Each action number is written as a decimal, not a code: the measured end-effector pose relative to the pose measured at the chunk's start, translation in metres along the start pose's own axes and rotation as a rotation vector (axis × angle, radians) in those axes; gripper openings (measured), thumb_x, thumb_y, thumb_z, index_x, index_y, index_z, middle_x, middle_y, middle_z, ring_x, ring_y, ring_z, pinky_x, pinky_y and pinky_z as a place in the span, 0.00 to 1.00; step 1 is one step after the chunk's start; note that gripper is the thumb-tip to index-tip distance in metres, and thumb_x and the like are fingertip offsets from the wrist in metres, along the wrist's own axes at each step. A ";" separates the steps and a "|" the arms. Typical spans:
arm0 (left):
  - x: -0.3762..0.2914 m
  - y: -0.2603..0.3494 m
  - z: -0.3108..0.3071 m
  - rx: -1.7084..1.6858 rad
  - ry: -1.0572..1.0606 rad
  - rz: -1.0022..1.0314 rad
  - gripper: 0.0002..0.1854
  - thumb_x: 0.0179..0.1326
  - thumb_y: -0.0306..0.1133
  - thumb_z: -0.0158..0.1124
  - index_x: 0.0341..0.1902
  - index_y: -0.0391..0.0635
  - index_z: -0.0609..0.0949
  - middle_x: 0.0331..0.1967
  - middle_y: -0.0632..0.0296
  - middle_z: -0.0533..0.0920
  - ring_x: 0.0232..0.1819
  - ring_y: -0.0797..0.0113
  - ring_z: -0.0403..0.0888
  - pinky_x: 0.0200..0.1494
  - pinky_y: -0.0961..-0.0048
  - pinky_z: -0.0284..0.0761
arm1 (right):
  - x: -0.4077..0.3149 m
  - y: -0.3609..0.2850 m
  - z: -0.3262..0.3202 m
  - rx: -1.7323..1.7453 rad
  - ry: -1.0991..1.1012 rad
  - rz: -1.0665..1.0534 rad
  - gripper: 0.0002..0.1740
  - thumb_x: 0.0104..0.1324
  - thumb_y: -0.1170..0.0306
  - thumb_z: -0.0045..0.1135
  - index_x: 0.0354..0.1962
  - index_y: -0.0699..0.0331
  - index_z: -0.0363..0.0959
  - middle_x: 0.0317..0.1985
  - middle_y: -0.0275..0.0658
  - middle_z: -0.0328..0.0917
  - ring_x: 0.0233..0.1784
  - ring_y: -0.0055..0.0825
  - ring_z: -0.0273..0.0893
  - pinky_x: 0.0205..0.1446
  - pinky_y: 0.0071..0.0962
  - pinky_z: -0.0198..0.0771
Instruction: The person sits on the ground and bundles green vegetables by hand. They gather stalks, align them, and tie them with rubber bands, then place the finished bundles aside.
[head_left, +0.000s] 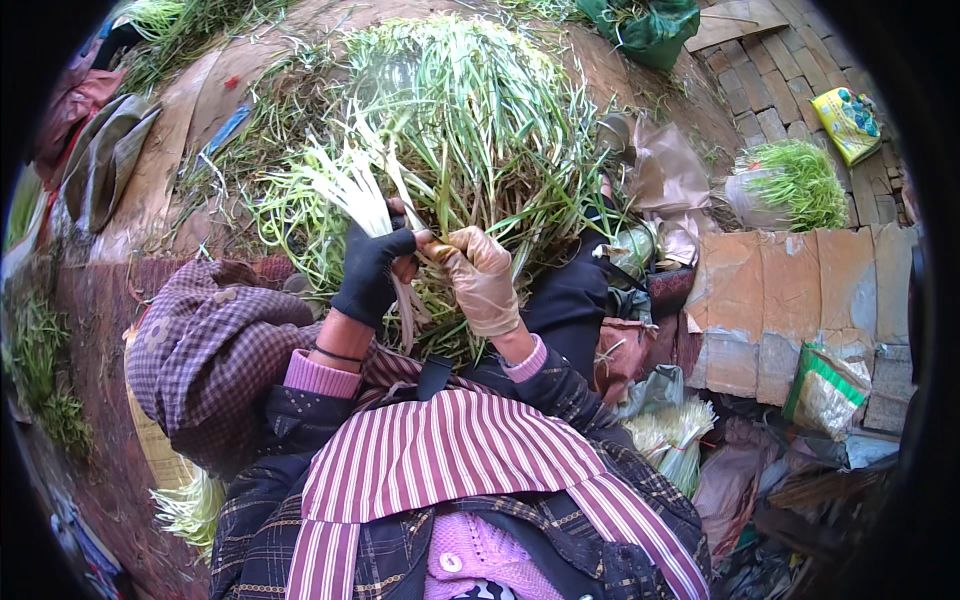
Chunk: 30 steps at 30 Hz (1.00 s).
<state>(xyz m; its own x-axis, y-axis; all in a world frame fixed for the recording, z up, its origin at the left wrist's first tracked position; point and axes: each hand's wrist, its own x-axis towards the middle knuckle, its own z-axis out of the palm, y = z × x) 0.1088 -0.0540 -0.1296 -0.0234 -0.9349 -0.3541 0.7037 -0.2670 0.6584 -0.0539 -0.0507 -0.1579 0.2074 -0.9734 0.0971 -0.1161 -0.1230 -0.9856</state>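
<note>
My left hand (375, 270), in a black fingerless glove, grips a bunch of pale stalks (352, 187) whose white ends point up and away from me. Beside it, my right hand (484, 281) wears a thin tan glove. Its fingers are closed on the yellow-brown lower end of a single stalk (437, 249), close to the left thumb. Both hands meet over my lap. Just beyond them spreads a large heap of long green leafy stalks (480, 127), like garlic greens, with brown, dry matter among them.
A tied green bundle (806, 187) and a yellow packet (847, 124) lie at right on brick paving. Flattened cardboard (795, 292) covers the ground nearer me. Pale bundles (675, 435) rest by my right side. At left are a checked cloth (217, 352) and a grey sack (109, 161).
</note>
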 end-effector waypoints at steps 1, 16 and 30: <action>0.000 0.000 -0.001 0.007 -0.002 0.045 0.21 0.46 0.16 0.65 0.43 0.43 0.69 0.17 0.68 0.71 0.08 0.77 0.62 0.11 0.78 0.56 | 0.000 0.010 -0.006 -0.141 0.028 -0.068 0.04 0.63 0.73 0.58 0.31 0.66 0.74 0.27 0.36 0.77 0.28 0.22 0.74 0.32 0.24 0.69; 0.003 0.004 -0.005 0.146 0.034 0.060 0.16 0.44 0.17 0.67 0.37 0.41 0.72 0.15 0.68 0.71 0.09 0.77 0.63 0.12 0.79 0.58 | 0.009 -0.005 -0.003 -0.085 -0.205 0.121 0.11 0.61 0.66 0.60 0.30 0.66 0.72 0.26 0.45 0.74 0.30 0.36 0.75 0.34 0.33 0.67; -0.007 0.049 -0.023 -0.054 -0.009 0.170 0.25 0.58 0.25 0.58 0.61 0.39 0.69 0.35 0.57 0.81 0.15 0.82 0.59 0.20 0.85 0.60 | -0.003 0.093 -0.235 -0.122 0.480 0.497 0.06 0.58 0.81 0.53 0.30 0.63 0.78 0.22 0.32 0.78 0.19 0.17 0.71 0.17 0.18 0.60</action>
<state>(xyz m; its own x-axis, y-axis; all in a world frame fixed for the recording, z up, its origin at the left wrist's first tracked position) 0.1594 -0.0548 -0.1097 0.0925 -0.9676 -0.2348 0.7354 -0.0926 0.6712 -0.2933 -0.1046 -0.2177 -0.3474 -0.8939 -0.2831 -0.1998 0.3656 -0.9091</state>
